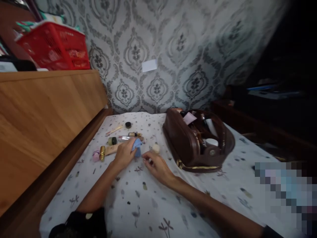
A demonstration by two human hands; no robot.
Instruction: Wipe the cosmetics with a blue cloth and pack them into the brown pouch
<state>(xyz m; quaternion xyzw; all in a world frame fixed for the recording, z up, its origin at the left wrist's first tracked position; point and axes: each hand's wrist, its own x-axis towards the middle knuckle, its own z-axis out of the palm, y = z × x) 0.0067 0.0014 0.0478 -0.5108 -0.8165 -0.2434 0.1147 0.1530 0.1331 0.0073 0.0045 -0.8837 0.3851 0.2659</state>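
My left hand point(125, 152) is closed around a crumpled blue cloth point(137, 144), which sticks out past the fingertips. To its right, my right hand point(158, 168) has curled fingers drawn together; what they hold, if anything, is hidden. Just behind those knuckles is a small cream round item point(156, 148), its kind unclear. Left of the cloth lie a beige tube point(111, 149), a gold cylinder point(102, 153), a pink-purple item point(96, 155) and a small dark-lidded jar point(112, 141). Beyond are a silvery tube point(123, 138), a black-and-gold tube point(135, 134) and a round black pot point(128, 125).
An unzipped brown bag point(179, 135) full of cosmetics stands to the right. A thin pale stick point(114, 130) lies at the back left of the patterned white sheet point(123, 205). Wooden furniture point(49, 125) on the left bears a red basket point(53, 46). Patterned wall stands behind.
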